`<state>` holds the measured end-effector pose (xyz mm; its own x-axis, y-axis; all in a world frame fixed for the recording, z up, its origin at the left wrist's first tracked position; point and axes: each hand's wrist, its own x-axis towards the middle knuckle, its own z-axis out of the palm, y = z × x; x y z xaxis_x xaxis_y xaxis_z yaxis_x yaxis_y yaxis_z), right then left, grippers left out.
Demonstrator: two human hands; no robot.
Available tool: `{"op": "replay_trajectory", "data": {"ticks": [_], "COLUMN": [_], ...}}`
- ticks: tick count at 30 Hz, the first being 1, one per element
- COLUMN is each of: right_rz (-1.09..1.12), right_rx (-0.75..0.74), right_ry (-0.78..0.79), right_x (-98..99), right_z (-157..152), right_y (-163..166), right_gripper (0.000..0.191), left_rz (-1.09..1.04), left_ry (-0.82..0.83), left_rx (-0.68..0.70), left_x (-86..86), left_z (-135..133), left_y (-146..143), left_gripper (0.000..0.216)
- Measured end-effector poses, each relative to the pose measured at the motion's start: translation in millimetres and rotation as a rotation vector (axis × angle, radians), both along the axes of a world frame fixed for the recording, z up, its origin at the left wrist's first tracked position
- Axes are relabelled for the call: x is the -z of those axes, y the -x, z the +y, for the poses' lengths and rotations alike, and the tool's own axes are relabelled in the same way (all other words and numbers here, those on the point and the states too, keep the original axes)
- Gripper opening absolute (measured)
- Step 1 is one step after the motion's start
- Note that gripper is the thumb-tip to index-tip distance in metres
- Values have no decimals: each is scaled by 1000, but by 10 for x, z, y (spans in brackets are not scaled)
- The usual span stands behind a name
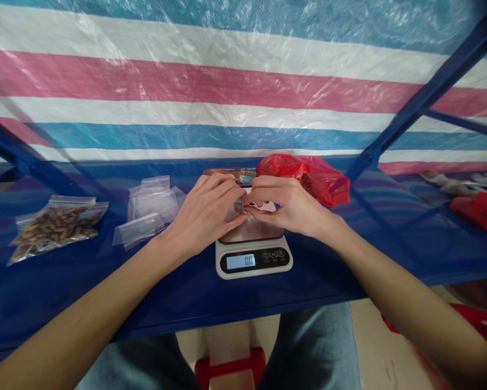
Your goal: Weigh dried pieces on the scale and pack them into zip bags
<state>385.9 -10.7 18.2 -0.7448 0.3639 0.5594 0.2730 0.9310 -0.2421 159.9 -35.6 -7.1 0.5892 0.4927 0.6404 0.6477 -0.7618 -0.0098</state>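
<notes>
Both of my hands meet above the steel plate of a white digital kitchen scale, whose display reads 0.0. My left hand has its thumb and fingers pinched at the edge of what looks like a small clear plastic bag. From the other side, my right hand is closed on the same bag with bent fingers. My fingers cover most of the bag, so its contents cannot be made out.
Empty clear zip bags lie to the left. Farther left are zip bags filled with brown dried pieces. An open red plastic bag and a dark printed packet sit behind my hands. Blue metal struts flank the blue shelf.
</notes>
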Motion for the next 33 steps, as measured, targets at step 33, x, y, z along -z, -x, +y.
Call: {"op": "replay_trajectory", "data": {"ticks": [33], "right_rz": [-284], "right_rx": [26], "right_ry": [92], "right_x": [-82], "right_z": [-35], "right_y": [-115], "right_gripper": [31], "left_rz": [-36], "left_ry": [174], "left_rx": [-17], "left_x": [-5], "left_z": [19], "left_y": [2], "left_gripper": [26]}}
